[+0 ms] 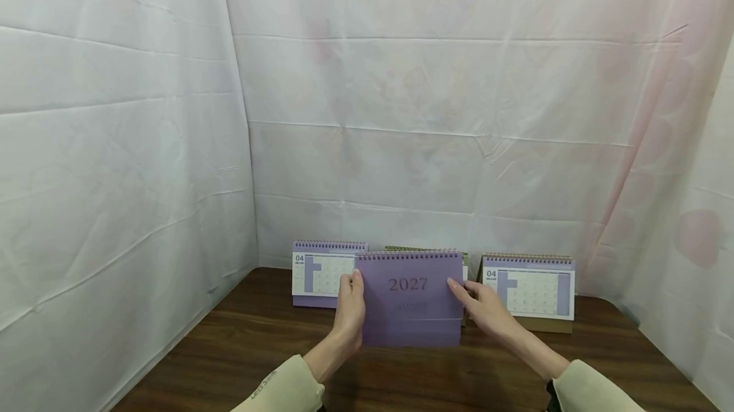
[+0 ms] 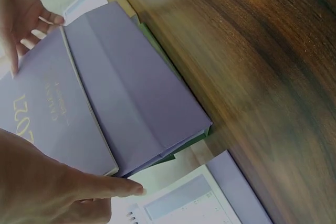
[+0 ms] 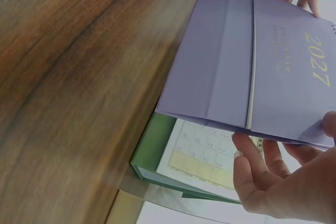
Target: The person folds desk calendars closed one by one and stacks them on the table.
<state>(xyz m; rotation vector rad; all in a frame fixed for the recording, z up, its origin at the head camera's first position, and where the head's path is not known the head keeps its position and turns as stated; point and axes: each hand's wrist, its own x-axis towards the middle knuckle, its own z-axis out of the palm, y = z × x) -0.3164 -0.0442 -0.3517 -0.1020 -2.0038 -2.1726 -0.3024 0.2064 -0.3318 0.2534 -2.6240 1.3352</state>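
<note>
Both hands hold up a purple desk calendar (image 1: pixel 410 329) with gold "2027" lettering on its cover and a spiral binding along the top. My left hand (image 1: pixel 348 310) grips its left edge, thumb on the front. At the opposite edge my right hand (image 1: pixel 490 311) pinches the cover with the thumb in front and the fingers behind. In the right wrist view, the cover (image 3: pixel 283 77) overlies a folded purple base (image 3: pixel 210 66). A green-based calendar (image 3: pixel 155 142) stands just behind, mostly hidden in the head view.
Behind to the left stands a purple calendar (image 1: pixel 329 272) opened to page 04. On the right, a tan-based calendar (image 1: pixel 536 291) also shows 04. The dark wooden table (image 1: pixel 241 348) meets hanging white cloth (image 1: pixel 367 163) at the back and sides.
</note>
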